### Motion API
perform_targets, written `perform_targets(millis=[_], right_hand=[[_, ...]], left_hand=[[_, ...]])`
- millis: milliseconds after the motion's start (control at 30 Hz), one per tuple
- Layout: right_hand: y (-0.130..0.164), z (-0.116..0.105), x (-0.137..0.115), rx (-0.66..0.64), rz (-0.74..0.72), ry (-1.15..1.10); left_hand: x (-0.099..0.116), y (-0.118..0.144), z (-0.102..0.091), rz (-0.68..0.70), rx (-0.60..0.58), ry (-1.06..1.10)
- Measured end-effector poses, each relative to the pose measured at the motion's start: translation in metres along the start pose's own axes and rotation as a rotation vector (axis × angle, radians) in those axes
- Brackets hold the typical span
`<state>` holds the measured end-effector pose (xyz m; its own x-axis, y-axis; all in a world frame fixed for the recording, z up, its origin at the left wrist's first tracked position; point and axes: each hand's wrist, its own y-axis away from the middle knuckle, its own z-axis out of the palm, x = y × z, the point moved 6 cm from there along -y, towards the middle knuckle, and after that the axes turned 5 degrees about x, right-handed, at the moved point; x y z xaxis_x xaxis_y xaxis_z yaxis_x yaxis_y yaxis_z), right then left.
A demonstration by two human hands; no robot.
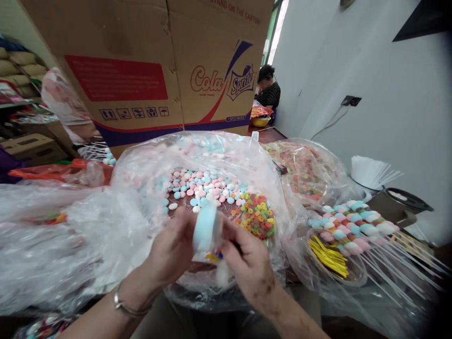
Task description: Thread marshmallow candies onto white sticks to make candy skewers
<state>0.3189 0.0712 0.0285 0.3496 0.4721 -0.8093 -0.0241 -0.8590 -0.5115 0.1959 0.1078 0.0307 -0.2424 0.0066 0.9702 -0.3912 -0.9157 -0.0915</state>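
Between my two hands is a small clear plastic bag (206, 230), pale blue and white, with a bit of yellow and blue print low on it; motion blurs it and its contents are hard to make out. My left hand (169, 254) closes on its left side with bent fingers. On the other side, my right hand (247, 261) pinches it between thumb and fingers. Just beyond lie pink, blue and white marshmallows (203, 183) on spread plastic. Colourful ring gummies (254, 214) are heaped beside them, behind my right hand.
A large cardboard carton (141, 61) stands at the back. To the right are marshmallow skewers (353, 223), yellow twist ties (328, 256) in a clear bowl, white sticks (374, 172) and a bag of gummies (307, 165). Plastic sheeting (38, 245) covers the left. Another person (270, 92) sits farther back.
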Motion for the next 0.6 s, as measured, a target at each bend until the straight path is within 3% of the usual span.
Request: perform_targets(millis=[33,100,133,200,267,367,433,500,600], right_hand=[[-0.001,-0.002,0.006,0.015,0.059,-0.017],[-0.003,-0.007,0.012,0.071,0.121,-0.05],[-0.003,-0.008,0.011,0.082,0.125,-0.078],[0.0,-0.001,0.009,0.039,0.158,-0.194],[0.01,0.018,0.011,-0.062,0.321,-0.386],[0.033,0.052,0.023,-0.137,0.737,-0.721],[0.045,0.069,0.025,-0.174,0.899,-0.875],[0.05,0.077,0.023,-0.276,0.89,-0.894],[0.052,0.07,0.02,-0.417,0.711,-0.646]], left_hand=[[0.007,0.003,0.004,0.021,-0.151,-0.076],[0.006,0.011,0.005,-0.029,-0.299,-0.262],[-0.001,0.014,0.001,-0.096,-0.283,-0.337],[-0.015,0.016,-0.011,-0.225,-0.112,-0.353],[-0.028,0.018,-0.019,-0.286,0.037,-0.229],[-0.032,0.021,-0.018,-0.18,0.075,-0.069],[-0.029,0.029,-0.02,-0.082,0.062,-0.047],[-0.025,0.044,-0.031,-0.047,0.086,-0.063],[-0.013,0.078,-0.071,-0.048,0.235,-0.269]])
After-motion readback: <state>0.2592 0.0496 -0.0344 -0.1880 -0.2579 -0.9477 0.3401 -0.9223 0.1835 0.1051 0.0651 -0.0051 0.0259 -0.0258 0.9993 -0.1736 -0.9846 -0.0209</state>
